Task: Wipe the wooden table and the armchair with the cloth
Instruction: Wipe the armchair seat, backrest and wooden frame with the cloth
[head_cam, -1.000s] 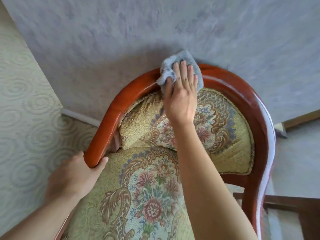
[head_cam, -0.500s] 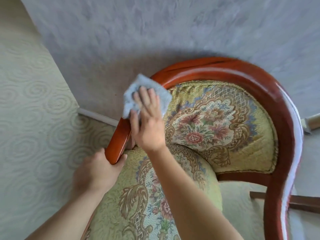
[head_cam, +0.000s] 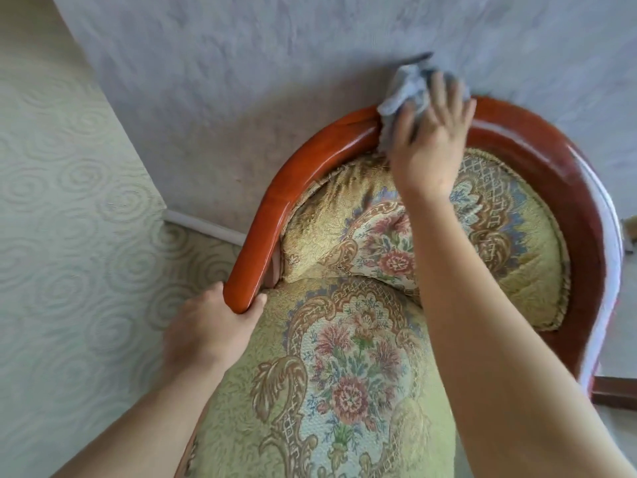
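The armchair has a curved, glossy red-brown wooden rail (head_cam: 296, 174) around a floral yellow-green seat and back cushion (head_cam: 344, 357). My right hand (head_cam: 429, 143) presses a grey-blue cloth (head_cam: 405, 88) flat on the top of the rail at the chair's back; its fingers are spread over the cloth and blurred. My left hand (head_cam: 210, 326) grips the front end of the left arm rail. The wooden table is not in view.
A pale mauve textured wall (head_cam: 275, 63) stands right behind the chair back. A cream wall with swirl relief (head_cam: 69, 236) is on the left, meeting it at a white skirting strip (head_cam: 203, 229). A dark wooden bar (head_cam: 613, 391) shows at the right edge.
My right hand has swept the cloth from the left part of the rail back up and rightward to the top of the chair back. My left hand has kept its hold on the arm's end.
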A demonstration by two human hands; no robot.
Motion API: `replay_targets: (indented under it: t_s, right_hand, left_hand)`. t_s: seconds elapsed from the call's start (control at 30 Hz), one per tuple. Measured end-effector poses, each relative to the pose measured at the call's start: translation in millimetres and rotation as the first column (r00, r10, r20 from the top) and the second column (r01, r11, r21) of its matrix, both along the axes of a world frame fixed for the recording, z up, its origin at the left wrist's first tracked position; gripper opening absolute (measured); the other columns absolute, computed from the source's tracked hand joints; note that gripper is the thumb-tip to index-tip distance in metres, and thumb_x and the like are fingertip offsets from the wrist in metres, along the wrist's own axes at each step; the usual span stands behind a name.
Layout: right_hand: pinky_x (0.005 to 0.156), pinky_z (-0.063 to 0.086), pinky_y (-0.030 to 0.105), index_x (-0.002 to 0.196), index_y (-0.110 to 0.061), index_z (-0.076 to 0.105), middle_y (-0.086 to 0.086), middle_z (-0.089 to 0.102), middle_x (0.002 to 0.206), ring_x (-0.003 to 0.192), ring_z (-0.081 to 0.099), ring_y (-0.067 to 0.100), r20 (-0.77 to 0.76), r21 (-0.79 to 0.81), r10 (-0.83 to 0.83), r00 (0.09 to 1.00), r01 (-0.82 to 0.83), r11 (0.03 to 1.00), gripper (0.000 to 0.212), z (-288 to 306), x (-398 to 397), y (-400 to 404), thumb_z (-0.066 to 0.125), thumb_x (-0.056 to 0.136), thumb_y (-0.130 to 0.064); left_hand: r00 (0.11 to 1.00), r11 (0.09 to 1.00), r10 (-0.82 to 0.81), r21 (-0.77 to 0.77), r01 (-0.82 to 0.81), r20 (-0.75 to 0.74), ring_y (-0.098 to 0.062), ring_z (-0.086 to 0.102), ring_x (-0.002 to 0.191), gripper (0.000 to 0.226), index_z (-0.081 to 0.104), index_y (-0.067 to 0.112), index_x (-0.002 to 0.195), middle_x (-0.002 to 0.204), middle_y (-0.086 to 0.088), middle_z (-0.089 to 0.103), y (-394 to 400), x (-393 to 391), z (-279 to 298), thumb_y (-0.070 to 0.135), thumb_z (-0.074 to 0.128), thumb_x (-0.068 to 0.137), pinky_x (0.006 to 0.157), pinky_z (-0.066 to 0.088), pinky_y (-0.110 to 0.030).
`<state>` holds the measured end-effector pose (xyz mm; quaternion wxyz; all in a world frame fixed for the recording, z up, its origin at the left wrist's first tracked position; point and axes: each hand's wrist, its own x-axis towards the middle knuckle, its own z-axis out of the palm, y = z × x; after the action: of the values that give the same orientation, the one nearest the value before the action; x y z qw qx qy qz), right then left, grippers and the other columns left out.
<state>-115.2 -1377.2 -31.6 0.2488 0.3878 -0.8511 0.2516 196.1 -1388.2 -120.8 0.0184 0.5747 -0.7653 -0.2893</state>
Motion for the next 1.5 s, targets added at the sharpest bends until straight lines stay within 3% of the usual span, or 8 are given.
replay_targets:
  t_s: [0.13,0.23,0.4,0.63,0.87,1.03,1.33,1.5]
  right_hand:
    - [0.123,0.010,0.047,0.139,-0.003,0.053,0.014,0.045,0.151,0.147,0.027,0.037,0.108,-0.100,-0.071,0.992,0.082,0.992,0.047,-2.8,20.5,-9.5,0.037,0.103,-0.029]
    - [0.120,0.018,0.055,0.134,0.001,0.057,0.019,0.048,0.146,0.143,0.030,0.044,0.113,-0.081,0.149,0.982,-0.140,0.987,0.042,-30.2,73.6,-20.3,0.046,0.100,-0.022]
    - [0.121,0.014,0.054,0.125,0.000,0.065,0.015,0.059,0.138,0.141,0.036,0.042,0.140,0.062,0.525,0.840,-0.536,0.842,0.036,-87.1,161.9,-5.5,0.064,0.093,-0.014]
    - [0.114,0.034,0.052,0.132,-0.011,0.062,0.006,0.057,0.141,0.137,0.045,0.032,-0.058,0.359,0.709,0.703,-0.648,0.671,0.041,-71.2,121.3,5.6,0.060,0.097,-0.032]
    - [0.119,0.022,0.048,0.127,-0.011,0.065,0.002,0.053,0.146,0.142,0.038,0.030,-0.134,0.183,0.204,0.970,-0.178,0.967,0.045,3.6,-8.6,6.9,0.036,0.105,-0.037]
    - [0.122,0.009,0.048,0.144,-0.015,0.049,0.005,0.042,0.154,0.148,0.024,0.036,-0.009,0.028,-0.113,0.994,0.113,0.993,0.051,-1.0,-7.2,9.1,0.031,0.104,-0.040]
    - [0.119,0.012,0.058,0.138,-0.009,0.055,0.010,0.047,0.150,0.146,0.023,0.040,0.177,0.193,0.547,0.818,-0.574,0.796,0.041,-88.5,150.0,4.6,0.052,0.100,-0.023]
    - [0.117,0.025,0.055,0.138,-0.022,0.057,-0.004,0.050,0.148,0.144,0.036,0.023,-0.019,0.390,0.615,0.788,-0.561,0.730,0.041,-70.1,131.2,12.8,0.050,0.101,-0.038]
  left_hand:
    - [0.999,1.000,0.001,-0.030,-0.002,-0.040,-0.009,0.052,0.043,0.048,0.053,0.029,0.072,0.052,0.010,0.055,0.1,0.9,-3.2,0.075,0.056,0.082,0.041,0.032,-0.019]
    - [0.999,1.000,0.002,-0.029,-0.003,-0.034,-0.010,0.051,0.045,0.048,0.055,0.028,0.072,0.054,0.010,0.056,-0.1,1.0,-3.3,0.075,0.056,0.082,0.043,0.033,-0.021]
    - [0.998,0.998,0.058,-0.003,-0.058,-0.034,-0.013,0.041,0.048,0.050,0.059,0.025,0.073,0.055,0.011,0.048,-2.6,0.6,-5.5,0.075,0.063,0.076,0.048,0.029,-0.022]
    - [0.998,0.999,0.038,-0.019,-0.038,-0.044,-0.013,0.046,0.050,0.054,0.057,0.024,0.071,0.058,0.011,0.051,-2.2,0.6,-7.7,0.077,0.062,0.076,0.048,0.032,-0.023]
    - [0.998,1.000,0.011,-0.019,-0.013,-0.058,-0.007,0.049,0.048,0.050,0.050,0.029,0.068,0.057,0.011,0.054,-1.0,1.6,-5.3,0.077,0.058,0.080,0.044,0.032,-0.020]
    - [0.997,1.000,0.013,-0.019,-0.014,-0.072,-0.006,0.052,0.044,0.047,0.052,0.029,0.068,0.053,0.010,0.056,0.1,1.1,-3.5,0.074,0.059,0.082,0.041,0.032,-0.019]
    - [0.998,0.999,0.048,0.011,-0.047,-0.044,-0.012,0.045,0.050,0.048,0.060,0.026,0.077,0.059,0.012,0.050,-1.3,-0.1,-6.4,0.073,0.063,0.077,0.048,0.030,-0.023]
    - [1.000,0.999,0.019,0.027,-0.019,0.000,-0.017,0.048,0.053,0.049,0.056,0.026,0.076,0.062,0.009,0.054,-1.2,0.1,-4.1,0.075,0.059,0.079,0.050,0.034,-0.025]
